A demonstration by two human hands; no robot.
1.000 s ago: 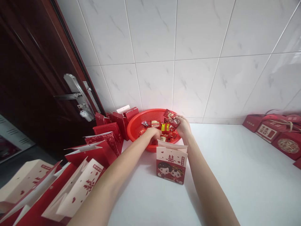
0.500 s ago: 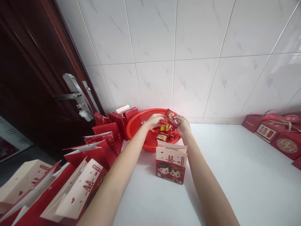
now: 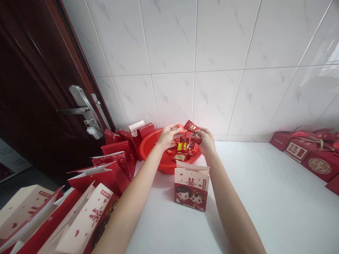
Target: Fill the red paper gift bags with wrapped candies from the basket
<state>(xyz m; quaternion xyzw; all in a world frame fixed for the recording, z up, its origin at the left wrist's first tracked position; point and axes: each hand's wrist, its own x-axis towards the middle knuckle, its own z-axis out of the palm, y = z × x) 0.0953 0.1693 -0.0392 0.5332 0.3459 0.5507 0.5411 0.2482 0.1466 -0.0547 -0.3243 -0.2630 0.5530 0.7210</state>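
My left hand [image 3: 168,136] is above the rim of a round red plastic basket [image 3: 149,149], pinching a small red sweet packet [image 3: 180,129] between its fingers. My right hand [image 3: 207,141] is a short way to the right, shut on red wrapped sweets [image 3: 192,130]. The two hands are close but not touching. Below them, assorted wrapped sweets [image 3: 181,148] lie in the basket, some red, gold and yellow. A cream-and-red paper gift bag [image 3: 191,188] with a cartoon couple stands open in front of the basket.
Red and cream paper bags [image 3: 106,169] stand in a row along the left of the white counter [image 3: 265,197]. Red gift boxes [image 3: 309,151] sit at the right. A white tiled wall [image 3: 172,70] rises behind, and a dark door [image 3: 39,88] with a steel handle is at the left.
My left hand has risen out of the basket with a red packet and moved closer to my right hand. My right hand has stayed nearly still, holding its sweets.
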